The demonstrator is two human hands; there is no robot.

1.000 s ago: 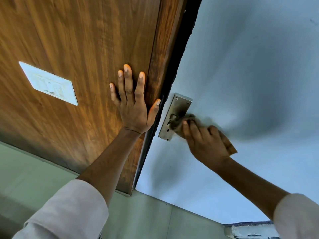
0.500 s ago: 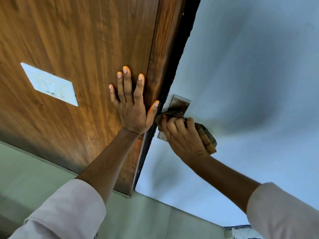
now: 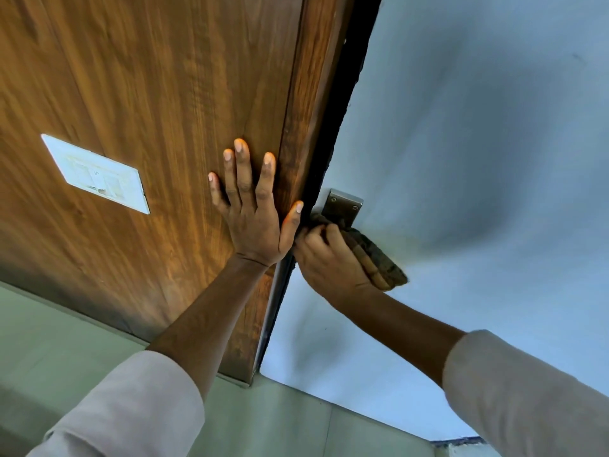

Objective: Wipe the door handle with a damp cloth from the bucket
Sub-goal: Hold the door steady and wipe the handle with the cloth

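A metal handle plate (image 3: 342,206) with two screws sits on the pale blue door (image 3: 461,159), close to its edge. Only the plate's top shows; the lever is hidden under a folded brown cloth (image 3: 375,255). My right hand (image 3: 329,262) is shut on that cloth and presses it over the handle. My left hand (image 3: 253,206) lies flat with fingers spread on the wooden panel (image 3: 148,94), its thumb at the dark gap beside the door. No bucket is in view.
A white switch plate (image 3: 95,173) is set in the wooden panel at left. A dark gap (image 3: 336,120) runs between the wood and the blue door. Pale green floor (image 3: 296,420) lies below both.
My right hand has slid the cloth left along the handle toward the door edge, covering the lever and the lower plate. My left hand has stayed flat on the wood.
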